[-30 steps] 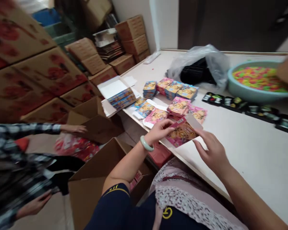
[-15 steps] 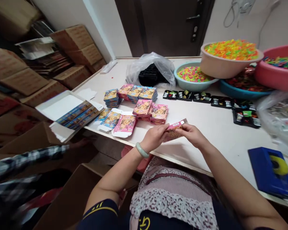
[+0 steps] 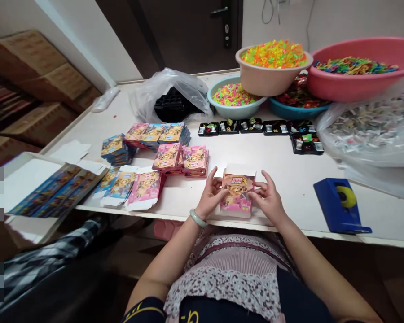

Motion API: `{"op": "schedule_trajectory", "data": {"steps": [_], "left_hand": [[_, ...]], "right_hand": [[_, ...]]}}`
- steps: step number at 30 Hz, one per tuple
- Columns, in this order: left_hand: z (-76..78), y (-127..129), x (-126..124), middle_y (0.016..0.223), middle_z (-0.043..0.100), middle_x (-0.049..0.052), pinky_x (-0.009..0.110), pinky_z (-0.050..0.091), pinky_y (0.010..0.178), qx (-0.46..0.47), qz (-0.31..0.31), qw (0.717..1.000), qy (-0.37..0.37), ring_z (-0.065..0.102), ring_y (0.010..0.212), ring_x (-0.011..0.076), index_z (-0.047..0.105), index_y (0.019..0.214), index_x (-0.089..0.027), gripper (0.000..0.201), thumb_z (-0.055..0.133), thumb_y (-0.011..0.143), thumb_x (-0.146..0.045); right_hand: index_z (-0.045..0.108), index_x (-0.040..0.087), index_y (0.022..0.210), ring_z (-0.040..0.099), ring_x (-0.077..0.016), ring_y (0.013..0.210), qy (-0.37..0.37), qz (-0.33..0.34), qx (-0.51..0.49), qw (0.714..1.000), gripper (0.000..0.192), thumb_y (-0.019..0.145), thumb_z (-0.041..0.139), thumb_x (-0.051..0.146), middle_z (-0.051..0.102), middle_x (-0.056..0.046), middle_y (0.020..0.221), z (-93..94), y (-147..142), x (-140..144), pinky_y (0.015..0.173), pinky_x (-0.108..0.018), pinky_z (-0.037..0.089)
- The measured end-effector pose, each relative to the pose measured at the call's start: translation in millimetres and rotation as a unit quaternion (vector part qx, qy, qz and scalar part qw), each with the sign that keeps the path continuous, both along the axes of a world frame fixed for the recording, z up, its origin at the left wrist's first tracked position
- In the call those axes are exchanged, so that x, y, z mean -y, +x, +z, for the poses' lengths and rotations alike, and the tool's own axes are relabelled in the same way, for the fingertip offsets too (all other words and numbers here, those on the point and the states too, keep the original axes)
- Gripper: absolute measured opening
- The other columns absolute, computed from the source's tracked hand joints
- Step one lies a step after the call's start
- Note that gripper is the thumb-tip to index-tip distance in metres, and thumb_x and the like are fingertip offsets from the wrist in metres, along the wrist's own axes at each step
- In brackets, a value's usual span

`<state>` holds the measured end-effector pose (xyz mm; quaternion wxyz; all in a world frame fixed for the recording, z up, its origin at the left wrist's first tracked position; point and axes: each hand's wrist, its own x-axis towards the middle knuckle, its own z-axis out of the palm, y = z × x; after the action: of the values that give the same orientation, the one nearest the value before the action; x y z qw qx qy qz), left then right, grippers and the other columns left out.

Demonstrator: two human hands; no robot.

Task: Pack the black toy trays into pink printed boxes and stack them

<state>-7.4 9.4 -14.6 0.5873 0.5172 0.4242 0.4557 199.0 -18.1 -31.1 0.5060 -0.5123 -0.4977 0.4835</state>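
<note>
A smooth white table is seen, loaded at the back with round plastic basins: a pink basin of mixed coloured pieces, a beige basin heaped with neon bits. Crinkled clear bags lie beside them. Glossy flat cartons are stacked mid-table. At the near edge, a pink cardboard box is gripped between the left hand and the right hand.

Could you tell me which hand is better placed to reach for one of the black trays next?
The right hand, probably. Both hands hold the pink box, but the black trays lie in a row up and to the right, on that hand's side. The left hand would have to cross over the box.
</note>
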Motion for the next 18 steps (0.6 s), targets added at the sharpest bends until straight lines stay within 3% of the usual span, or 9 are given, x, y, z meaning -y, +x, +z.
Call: {"op": "schedule_trajectory", "data": {"steps": [3, 6, 9, 11, 13, 16, 18], "left_hand": [[0.2, -1.6, -1.5, 0.109, 0.056, 0.003, 0.028, 0.051, 0.086, -0.064, -0.043, 0.994, 0.076, 0.057, 0.098, 0.0140, 0.037, 0.138, -0.032, 0.066, 0.066, 0.079, -0.030], [2.9, -5.9, 3.9, 0.116, 0.054, 0.006, 0.030, 0.052, 0.085, -0.150, -0.088, 0.980, 0.093, 0.056, 0.103, 0.0170, 0.046, 0.129, -0.027, 0.052, 0.064, 0.080, -0.030], [9.5, -4.3, 8.6, 0.111, 0.057, 0.008, 0.031, 0.051, 0.085, -0.209, -0.054, 0.966, 0.140, 0.056, 0.100, 0.0183, 0.056, 0.115, -0.023, 0.036, 0.065, 0.081, -0.032], [14.7, 1.6, 6.4, 0.100, 0.059, 0.007, 0.031, 0.050, 0.085, -0.201, -0.002, 0.967, 0.157, 0.056, 0.096, 0.0181, 0.062, 0.096, -0.020, 0.019, 0.061, 0.085, -0.035], [19.0, 8.6, 1.1, 0.088, 0.059, 0.005, 0.029, 0.049, 0.080, -0.145, 0.040, 0.981, 0.122, 0.057, 0.087, 0.0159, 0.062, 0.086, -0.018, 0.018, 0.058, 0.086, -0.036], [23.8, 14.1, -4.7, 0.079, 0.059, 0.000, 0.025, 0.049, 0.073, -0.058, 0.026, 0.997, 0.050, 0.057, 0.075, 0.0123, 0.060, 0.099, -0.017, 0.025, 0.062, 0.084, -0.037], [27.3, 13.4, -4.0, 0.085, 0.063, 0.003, 0.027, 0.050, 0.075, -0.051, -0.014, 0.996, 0.066, 0.059, 0.080, 0.0137, 0.061, 0.100, -0.017, 0.028, 0.066, 0.082, -0.038]], "right_hand": [[0.033, 0.027, 0.140, 0.066, -0.0174, 0.085, 0.027, -0.009, 0.060, 0.998, 0.069, 0.081, 0.066, 0.041, 0.063, -0.008, 0.116, -3.7, 6.2, 10.3, 0.075, -0.034, 0.055], [0.043, 0.028, 0.134, 0.065, -0.0176, 0.088, 0.034, 0.061, 0.114, 0.991, 0.054, 0.084, 0.062, 0.038, 0.063, -0.006, 0.112, 0.7, 16.6, 15.5, 0.074, -0.033, 0.055], [0.055, 0.026, 0.118, 0.062, -0.0189, 0.094, 0.065, 0.108, 0.151, 0.981, 0.033, 0.087, 0.059, 0.037, 0.063, -0.005, 0.106, 10.2, 23.4, 11.9, 0.074, -0.031, 0.054], [0.061, 0.023, 0.102, 0.061, -0.0191, 0.095, 0.087, 0.081, 0.154, 0.981, 0.020, 0.090, 0.055, 0.038, 0.062, -0.006, 0.103, 15.6, 22.2, 6.1, 0.073, -0.031, 0.053], [0.060, 0.022, 0.096, 0.061, -0.0183, 0.091, 0.078, 0.031, 0.109, 0.990, 0.019, 0.089, 0.056, 0.040, 0.061, -0.005, 0.099, 18.5, 17.8, 0.5, 0.067, -0.029, 0.052], [0.055, 0.024, 0.107, 0.061, -0.0170, 0.083, 0.028, 0.012, 0.024, 0.999, 0.028, 0.085, 0.061, 0.041, 0.061, -0.004, 0.095, 21.8, 14.0, -3.3, 0.056, -0.025, 0.051], [0.057, 0.024, 0.104, 0.060, -0.0179, 0.089, 0.039, 0.044, 0.034, 0.998, 0.025, 0.084, 0.062, 0.039, 0.060, -0.005, 0.097, 27.1, 16.4, -2.0, 0.059, -0.026, 0.052]]}}
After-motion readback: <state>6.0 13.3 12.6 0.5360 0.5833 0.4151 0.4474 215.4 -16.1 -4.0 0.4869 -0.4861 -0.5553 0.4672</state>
